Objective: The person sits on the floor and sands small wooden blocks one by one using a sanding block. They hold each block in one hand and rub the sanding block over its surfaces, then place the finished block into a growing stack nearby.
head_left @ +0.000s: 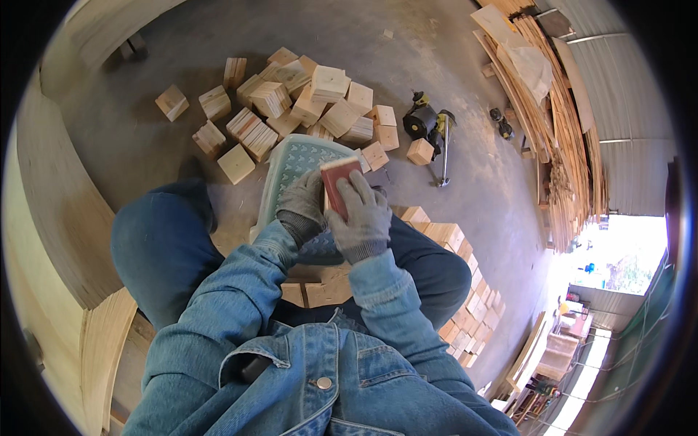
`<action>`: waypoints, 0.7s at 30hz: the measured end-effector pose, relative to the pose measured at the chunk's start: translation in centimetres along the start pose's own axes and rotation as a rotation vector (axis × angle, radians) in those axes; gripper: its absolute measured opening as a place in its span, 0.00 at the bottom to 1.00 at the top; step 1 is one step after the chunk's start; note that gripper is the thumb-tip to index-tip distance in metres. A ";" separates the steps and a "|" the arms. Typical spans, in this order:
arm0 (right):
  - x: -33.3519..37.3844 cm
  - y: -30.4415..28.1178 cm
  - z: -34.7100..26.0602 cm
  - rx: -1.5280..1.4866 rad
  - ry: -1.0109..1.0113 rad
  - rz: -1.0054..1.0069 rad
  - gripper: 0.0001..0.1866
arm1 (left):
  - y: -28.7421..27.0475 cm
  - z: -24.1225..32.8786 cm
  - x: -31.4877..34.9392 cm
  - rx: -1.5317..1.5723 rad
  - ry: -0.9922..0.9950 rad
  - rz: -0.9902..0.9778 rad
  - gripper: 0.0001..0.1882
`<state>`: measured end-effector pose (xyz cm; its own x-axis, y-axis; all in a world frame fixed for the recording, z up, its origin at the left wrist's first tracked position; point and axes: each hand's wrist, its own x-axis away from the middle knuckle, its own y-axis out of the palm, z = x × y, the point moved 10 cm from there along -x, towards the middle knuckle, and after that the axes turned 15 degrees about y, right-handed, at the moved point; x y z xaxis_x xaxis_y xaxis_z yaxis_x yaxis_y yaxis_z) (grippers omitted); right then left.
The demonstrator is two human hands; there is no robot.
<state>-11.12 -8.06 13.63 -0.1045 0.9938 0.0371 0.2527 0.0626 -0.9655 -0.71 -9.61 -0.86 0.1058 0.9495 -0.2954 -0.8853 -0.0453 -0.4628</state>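
Note:
Both of my hands wear grey gloves and meet over a pale green plastic stool (280, 161) between my knees. My right hand (361, 218) is closed on a reddish-brown rectangular pad (339, 182), its fingers lying across the pad's face. The pad looks like sandpaper. A pale wooden edge shows along the pad's top and left side, apparently a wooden block (327, 166) mostly hidden under it. My left hand (302, 203) grips the left side of that block, its fingertips out of sight behind it.
A loose heap of wooden blocks (329, 83) lies on the concrete floor beyond the stool. Right of it stand yellow-and-black power tools (422, 120). Stacked blocks (472, 305) sit by my right leg. Long boards (560, 145) lean at the right wall; curved plywood (58, 196) stands left.

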 end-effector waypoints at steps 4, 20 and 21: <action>5.4 -0.3 1.4 -0.008 -0.055 0.013 0.38 | 0.2 0.3 -0.1 -0.023 -0.049 -0.045 0.43; -2.5 0.0 0.3 0.025 0.030 0.027 0.37 | -1.2 1.8 -0.5 -0.106 -0.029 -0.009 0.36; -1.3 -0.2 0.4 0.024 0.032 0.007 0.37 | -1.2 1.8 -0.5 -0.090 -0.030 -0.002 0.36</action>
<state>-11.40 -9.37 13.68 -0.0719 0.9967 0.0385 0.2303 0.0542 -0.9716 -0.49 -9.43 1.37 0.0926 0.9584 -0.2701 -0.8405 -0.0702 -0.5372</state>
